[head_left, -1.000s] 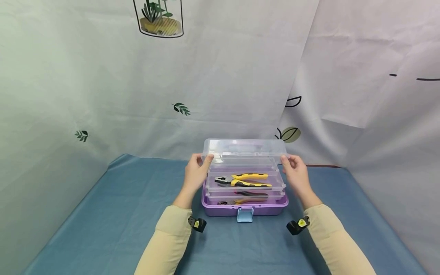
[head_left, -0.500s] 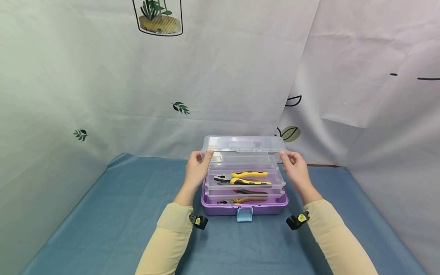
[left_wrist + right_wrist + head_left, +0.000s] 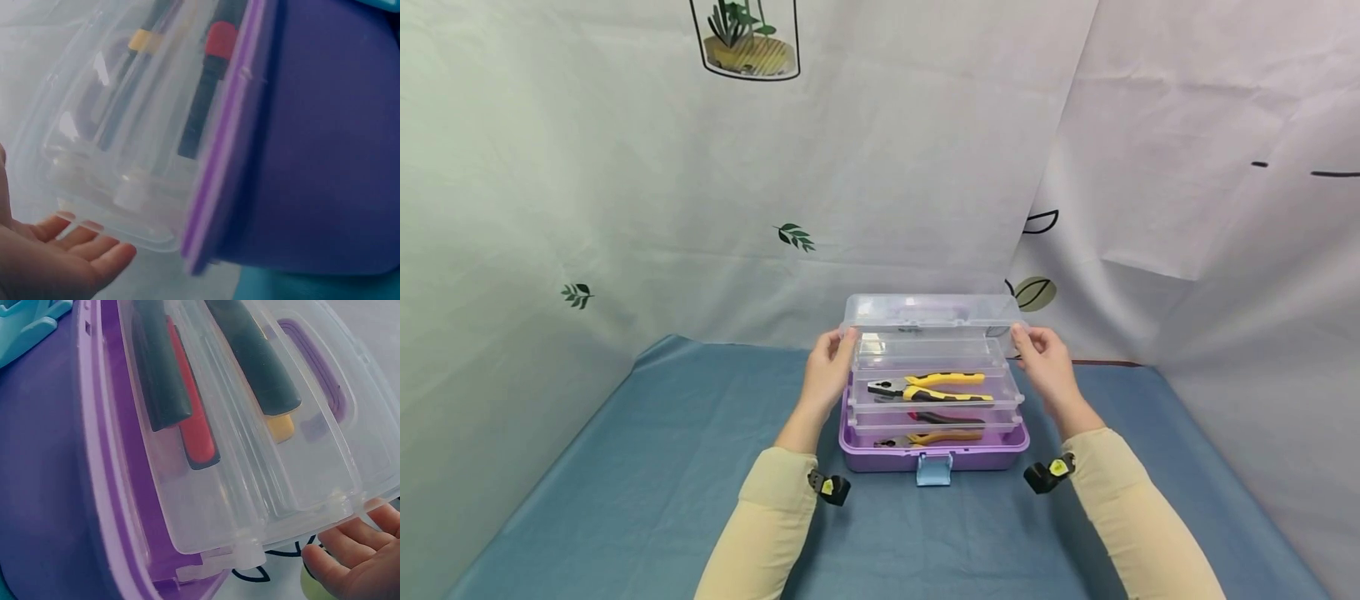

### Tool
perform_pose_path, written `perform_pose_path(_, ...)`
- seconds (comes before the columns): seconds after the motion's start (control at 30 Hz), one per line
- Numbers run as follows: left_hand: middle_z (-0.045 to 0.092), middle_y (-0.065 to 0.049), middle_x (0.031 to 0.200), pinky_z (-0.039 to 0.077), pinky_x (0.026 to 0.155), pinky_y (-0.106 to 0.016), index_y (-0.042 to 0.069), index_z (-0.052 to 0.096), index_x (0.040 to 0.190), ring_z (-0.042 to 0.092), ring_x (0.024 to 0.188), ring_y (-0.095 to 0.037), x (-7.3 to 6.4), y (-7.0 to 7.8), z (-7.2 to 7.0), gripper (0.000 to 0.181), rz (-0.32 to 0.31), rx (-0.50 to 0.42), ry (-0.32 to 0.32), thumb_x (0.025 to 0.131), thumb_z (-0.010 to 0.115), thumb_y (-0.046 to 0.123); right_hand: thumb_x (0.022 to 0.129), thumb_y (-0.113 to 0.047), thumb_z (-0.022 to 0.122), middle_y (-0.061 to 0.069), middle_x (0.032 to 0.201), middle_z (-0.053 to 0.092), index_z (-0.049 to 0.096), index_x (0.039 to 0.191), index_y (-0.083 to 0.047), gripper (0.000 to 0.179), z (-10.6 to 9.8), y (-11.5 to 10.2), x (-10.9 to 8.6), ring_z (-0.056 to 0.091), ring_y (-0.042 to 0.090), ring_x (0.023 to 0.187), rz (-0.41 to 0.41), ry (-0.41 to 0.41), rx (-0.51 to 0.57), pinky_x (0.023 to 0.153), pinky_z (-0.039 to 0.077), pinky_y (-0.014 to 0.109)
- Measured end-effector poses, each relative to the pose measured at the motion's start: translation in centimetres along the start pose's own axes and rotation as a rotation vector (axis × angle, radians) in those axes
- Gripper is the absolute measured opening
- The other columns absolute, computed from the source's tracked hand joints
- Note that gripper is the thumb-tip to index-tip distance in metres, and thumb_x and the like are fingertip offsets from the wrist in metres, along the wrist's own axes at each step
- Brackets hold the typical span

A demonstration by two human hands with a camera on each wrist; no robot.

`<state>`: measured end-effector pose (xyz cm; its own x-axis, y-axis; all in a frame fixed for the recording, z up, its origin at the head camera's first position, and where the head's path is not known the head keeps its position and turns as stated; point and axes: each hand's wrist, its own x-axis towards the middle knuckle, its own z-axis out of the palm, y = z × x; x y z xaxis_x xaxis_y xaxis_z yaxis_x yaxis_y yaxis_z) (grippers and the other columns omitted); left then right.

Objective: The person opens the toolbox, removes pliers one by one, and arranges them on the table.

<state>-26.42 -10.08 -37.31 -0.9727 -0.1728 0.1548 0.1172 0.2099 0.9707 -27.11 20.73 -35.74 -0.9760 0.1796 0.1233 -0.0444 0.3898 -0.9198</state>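
A toolbox with a purple base stands on the table, its clear lid raised and tilted back. My left hand pinches the lid's left corner, thumb in front. At the opposite corner, my right hand holds the lid between thumb and fingers. Below it, clear trays are spread in steps. Combination pliers with yellow and black handles lie in the upper tray. Lower down, a red and black handle and yellow-handled pliers show through the plastic.
A light blue latch hangs down at the base's front. Blue cloth covers the table. Behind the box hangs a pale printed curtain, and its side panels flank the table.
The lid's front edge has risen slightly and tipped further back, with both hands going up along with it. The trays and pliers have stayed where they were.
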Motion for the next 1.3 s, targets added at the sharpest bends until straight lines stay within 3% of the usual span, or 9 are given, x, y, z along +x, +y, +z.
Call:
perform_pose_path(0.2, 0.04, -0.021, 0.146, 0.029, 0.114, -0.049, 0.003, 0.035, 0.143, 0.037, 0.135, -0.036, -0.3, -1.1, -0.3, 0.057, 0.051, -0.058, -0.059, 0.1, 0.041, 0.039, 0.093, -0.054, 0.044, 0.026, 0.132, 0.049, 0.041, 0.131, 0.006, 0.07, 0.0, -0.1, 0.2, 0.047, 0.038, 0.123, 0.001, -0.008, 0.034, 0.102, 0.044, 0.051)
perform_pose_path(0.6, 0.031, -0.026, 0.149, 0.025, 0.117, -0.048, -0.005, 0.027, 0.143, 0.03, 0.139, -0.037, -0.5, -2.5, -0.1, 0.054, 0.13, -0.184, -0.12, 0.101, 0.041, 0.026, 0.092, -0.057, 0.043, 0.025, 0.133, 0.048, 0.041, 0.131, 0.005, 0.073, -0.1, -0.4, 0.5, 0.045, 0.038, 0.124, 0.026, -0.018, 0.022, 0.103, 0.043, 0.05)
perform_pose_path(0.83, 0.028, -0.02, 0.153, 0.024, 0.117, -0.047, 0.003, 0.023, 0.149, 0.029, 0.14, -0.035, -0.7, -2.5, -0.2, 0.057, 0.113, -0.125, -0.13, 0.101, 0.039, 0.03, 0.092, -0.057, 0.043, 0.024, 0.131, 0.051, 0.043, 0.131, 0.004, 0.073, 0.1, -0.5, 0.8, 0.049, 0.032, 0.121, 0.015, 0.005, 0.006, 0.098, 0.048, 0.043)
perform_pose_path(1.1, 0.021, -0.012, 0.157, 0.018, 0.119, -0.046, 0.009, 0.019, 0.151, 0.022, 0.143, -0.031, -0.8, -2.3, -0.7, 0.057, 0.102, -0.063, -0.168, 0.102, 0.036, 0.032, 0.094, -0.055, 0.042, 0.022, 0.13, 0.053, 0.044, 0.129, 0.004, 0.069, 0.3, -0.7, 0.6, 0.05, 0.028, 0.118, 0.006, 0.022, -0.002, 0.084, 0.049, 0.023)
perform_pose_path(1.2, 0.016, -0.01, 0.158, 0.013, 0.12, -0.045, 0.009, 0.016, 0.152, 0.015, 0.145, -0.03, -0.7, -2.3, -0.8, 0.058, 0.107, -0.046, -0.193, 0.102, 0.035, 0.031, 0.094, -0.055, 0.042, 0.023, 0.131, 0.052, 0.044, 0.13, 0.004, 0.069, 0.3, -0.8, 0.5, 0.05, 0.028, 0.119, 0.004, 0.02, 0.002, 0.085, 0.049, 0.025)
perform_pose_path(1.3, 0.014, -0.009, 0.159, 0.01, 0.12, -0.044, 0.009, 0.014, 0.152, 0.012, 0.146, -0.029, -0.7, -2.4, -0.9, 0.059, 0.124, -0.038, -0.205, 0.102, 0.034, 0.032, 0.094, -0.056, 0.041, 0.024, 0.133, 0.05, 0.042, 0.132, 0.004, 0.071, 0.3, -0.8, 0.4, 0.049, 0.03, 0.121, 0.006, 0.011, 0.005, 0.094, 0.049, 0.035)
